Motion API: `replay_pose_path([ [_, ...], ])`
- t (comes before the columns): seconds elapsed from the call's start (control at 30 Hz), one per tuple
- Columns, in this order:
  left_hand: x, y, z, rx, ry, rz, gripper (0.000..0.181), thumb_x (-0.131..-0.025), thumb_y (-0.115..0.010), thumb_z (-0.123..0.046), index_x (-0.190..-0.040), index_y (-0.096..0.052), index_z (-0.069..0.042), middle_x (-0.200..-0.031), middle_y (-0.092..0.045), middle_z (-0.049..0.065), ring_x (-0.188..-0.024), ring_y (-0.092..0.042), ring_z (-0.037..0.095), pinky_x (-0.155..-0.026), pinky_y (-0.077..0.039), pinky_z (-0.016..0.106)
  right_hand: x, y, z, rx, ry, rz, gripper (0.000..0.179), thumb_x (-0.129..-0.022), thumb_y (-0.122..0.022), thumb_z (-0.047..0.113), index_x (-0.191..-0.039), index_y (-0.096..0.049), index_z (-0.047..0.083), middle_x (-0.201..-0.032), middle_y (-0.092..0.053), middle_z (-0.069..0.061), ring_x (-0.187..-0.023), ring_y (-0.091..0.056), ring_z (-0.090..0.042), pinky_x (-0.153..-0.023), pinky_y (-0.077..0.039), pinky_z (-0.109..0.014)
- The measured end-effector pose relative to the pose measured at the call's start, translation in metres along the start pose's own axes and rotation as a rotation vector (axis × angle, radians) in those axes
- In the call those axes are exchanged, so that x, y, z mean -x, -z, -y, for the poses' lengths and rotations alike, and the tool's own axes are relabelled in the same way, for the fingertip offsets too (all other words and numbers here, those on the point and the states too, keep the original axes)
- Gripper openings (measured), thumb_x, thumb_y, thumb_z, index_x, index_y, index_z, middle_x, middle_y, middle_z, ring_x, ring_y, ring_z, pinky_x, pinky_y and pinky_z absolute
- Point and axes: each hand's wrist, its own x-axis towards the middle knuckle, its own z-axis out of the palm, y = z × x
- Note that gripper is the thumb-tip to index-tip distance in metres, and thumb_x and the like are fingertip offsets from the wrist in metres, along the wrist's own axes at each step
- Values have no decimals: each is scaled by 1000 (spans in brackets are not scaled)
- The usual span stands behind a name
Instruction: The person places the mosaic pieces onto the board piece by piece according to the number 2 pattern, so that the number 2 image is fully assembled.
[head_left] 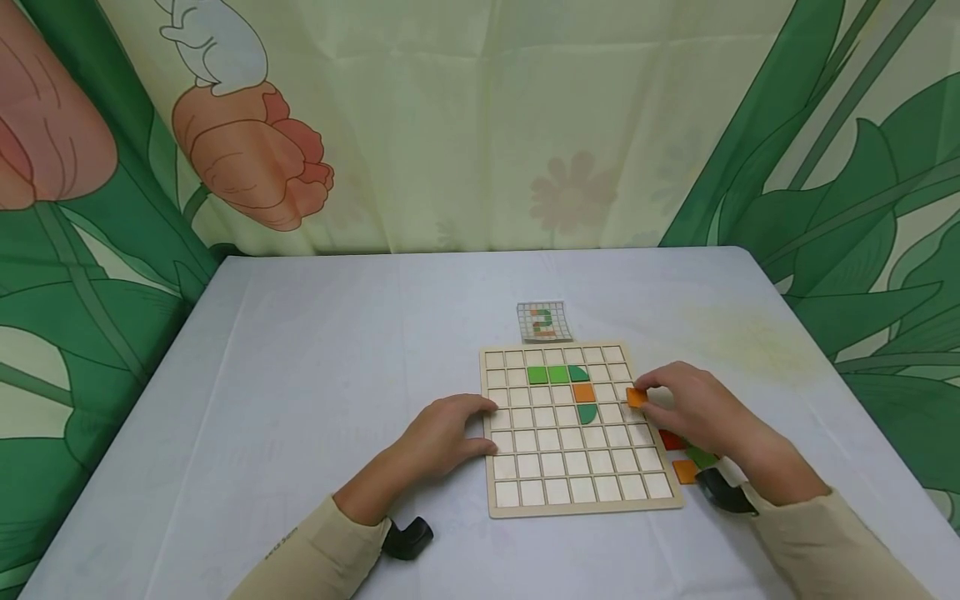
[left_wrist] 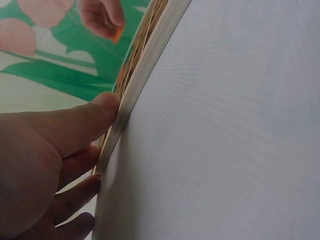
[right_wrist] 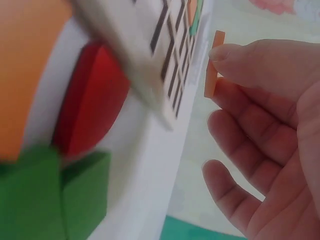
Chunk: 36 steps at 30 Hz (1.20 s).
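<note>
A wooden grid board (head_left: 585, 507) lies on the table, holding two light green square tiles (head_left: 548, 375), an orange square tile (head_left: 582, 392) and two dark green rounded tiles (head_left: 587, 413). My left hand (head_left: 444, 433) touches the board's left edge with thumb and fingertips, fingers fairly straight; the left wrist view has its thumb (left_wrist: 106, 106) against the side of the frame. Over the board's right edge, my right hand (head_left: 697, 408) pinches another orange square tile (right_wrist: 214, 65) between thumb and index finger. Its other fingers are loosely bent.
Beside the board's right edge lie a red tile (right_wrist: 95, 100), a green tile (head_left: 702, 457) and an orange tile (head_left: 685, 472), partly under my right wrist. Behind the board is a small pattern card (head_left: 544, 322) showing a coloured figure on a grid. A printed curtain (head_left: 480, 125) hangs behind the table.
</note>
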Motion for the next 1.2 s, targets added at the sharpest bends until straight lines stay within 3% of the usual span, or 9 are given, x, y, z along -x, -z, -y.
replay_pose_path([
  [0.4, 1, 0, -1, -4, 0, -3, 51, -85, -82, -24, -130, -64, -7, -130, -64, 4, -128, -54, 24, -107, -44, 42, -11, -7, 23, 43, 86, -2, 25, -89, -76, 17, -111, -72, 4, -110, -67, -12, -109, -59, -36, -92, -51, -55],
  [1.2, 0, 0, 1, -8, -19, -15, 49, -85, -82, -22, -129, -64, -7, -128, -64, 6, -126, -56, 25, -106, -45, 42, -27, -19, 43, 34, 206, 18, 22, -89, -75, 14, -109, -73, 5, -108, -69, -6, -108, -61, -32, -91, -52, -49],
])
